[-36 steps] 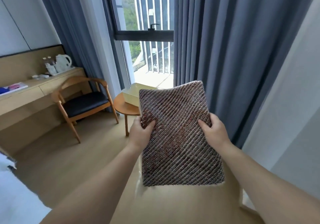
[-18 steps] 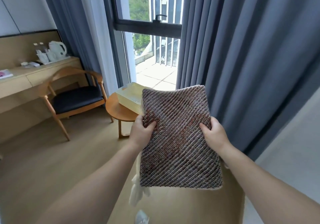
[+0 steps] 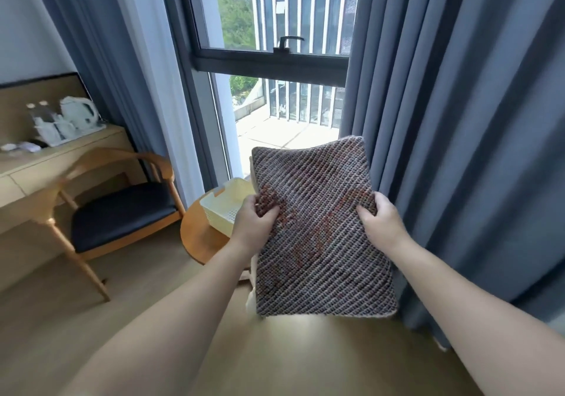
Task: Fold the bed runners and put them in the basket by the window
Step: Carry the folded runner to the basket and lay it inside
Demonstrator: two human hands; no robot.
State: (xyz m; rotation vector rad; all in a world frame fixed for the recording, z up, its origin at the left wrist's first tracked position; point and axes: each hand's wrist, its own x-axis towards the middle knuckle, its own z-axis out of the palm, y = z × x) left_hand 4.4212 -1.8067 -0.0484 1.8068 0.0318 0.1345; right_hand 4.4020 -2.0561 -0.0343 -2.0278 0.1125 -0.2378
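A folded bed runner, woven in brown, grey and rust diagonal stripes, is held flat in front of me at chest height. My left hand grips its left edge and my right hand grips its right edge. Beyond and to the left of the runner, a pale yellow plastic basket stands on a small round wooden table by the window. The runner hides the right part of the basket.
A wooden armchair with a dark seat stands left of the round table. A desk with a white kettle and cups runs along the left wall. Blue-grey curtains hang close on the right. Wooden floor lies below.
I have come closer to the window; the basket, table and chair appear larger and nearer. Both hands keep the same hold on the folded runner.
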